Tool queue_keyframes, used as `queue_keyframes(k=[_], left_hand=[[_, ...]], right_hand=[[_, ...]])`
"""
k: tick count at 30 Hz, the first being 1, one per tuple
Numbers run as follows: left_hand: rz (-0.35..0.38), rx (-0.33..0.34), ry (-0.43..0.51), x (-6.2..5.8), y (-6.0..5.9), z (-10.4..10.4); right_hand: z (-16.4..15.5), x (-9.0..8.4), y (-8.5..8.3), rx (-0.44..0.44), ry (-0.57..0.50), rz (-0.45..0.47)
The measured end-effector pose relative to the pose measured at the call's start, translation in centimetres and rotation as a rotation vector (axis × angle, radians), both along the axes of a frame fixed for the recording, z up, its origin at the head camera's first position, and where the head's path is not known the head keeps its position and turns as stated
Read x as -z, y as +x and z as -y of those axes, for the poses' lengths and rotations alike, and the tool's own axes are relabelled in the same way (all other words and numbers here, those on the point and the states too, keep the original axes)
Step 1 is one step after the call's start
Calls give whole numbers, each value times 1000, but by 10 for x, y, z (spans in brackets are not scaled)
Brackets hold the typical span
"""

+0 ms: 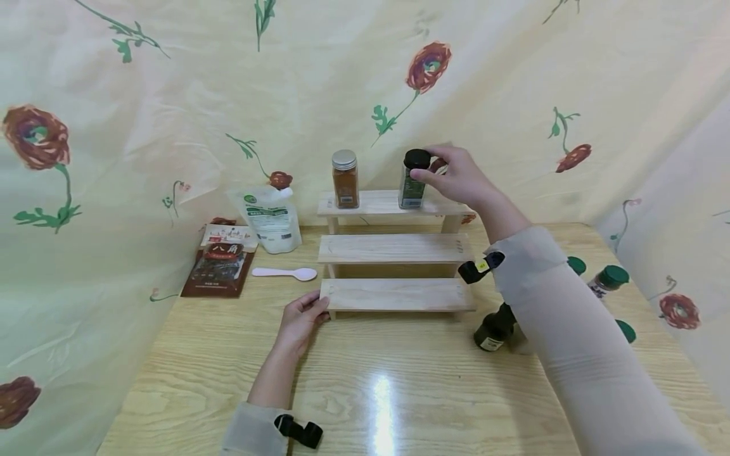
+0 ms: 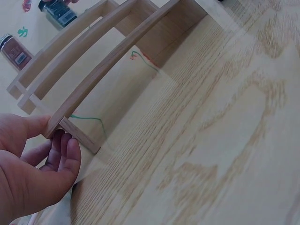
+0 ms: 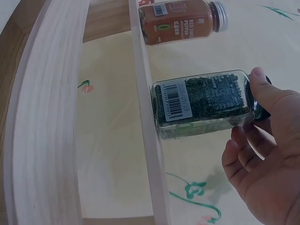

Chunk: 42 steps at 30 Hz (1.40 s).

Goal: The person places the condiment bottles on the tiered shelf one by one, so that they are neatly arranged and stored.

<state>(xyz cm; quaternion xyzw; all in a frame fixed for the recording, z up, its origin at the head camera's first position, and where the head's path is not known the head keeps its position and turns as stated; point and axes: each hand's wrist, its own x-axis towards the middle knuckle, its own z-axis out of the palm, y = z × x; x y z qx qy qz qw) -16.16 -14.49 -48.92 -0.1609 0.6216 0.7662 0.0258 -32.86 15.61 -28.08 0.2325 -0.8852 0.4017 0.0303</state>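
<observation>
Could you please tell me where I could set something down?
The middle shelf and bottom shelf look bare, as does the table in front, between the left hand and dark bottle. It is crowded at right, with green-capped containers, and at back left, with packets and a spoon.

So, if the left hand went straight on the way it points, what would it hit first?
The bottom wooden shelf, most likely: the left hand pinches its near left corner, so I see no gap to cross.

Black jar lid [image 3: 261, 110] partly behind thumb [image 3: 263, 90]
</observation>
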Motion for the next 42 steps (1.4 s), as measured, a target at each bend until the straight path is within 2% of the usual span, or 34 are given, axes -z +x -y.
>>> queue_keyframes(k=[5,12,23,32,42], left_hand=[[0,2,4,1,0,-2],[0,10,8,1,3,-4],[-2,8,-7,-1,1,-4],[-1,10,-10,-1,2,-2],[-8,8,4,-3,3,0]], right_hand=[[9,-2,-5,-16,36,-10],[21,3,-7,1,1,-13],[7,8,-3,20,-17,9],[-11,18,10,35,-18,43],[-35,16,33,82,-20,53]])
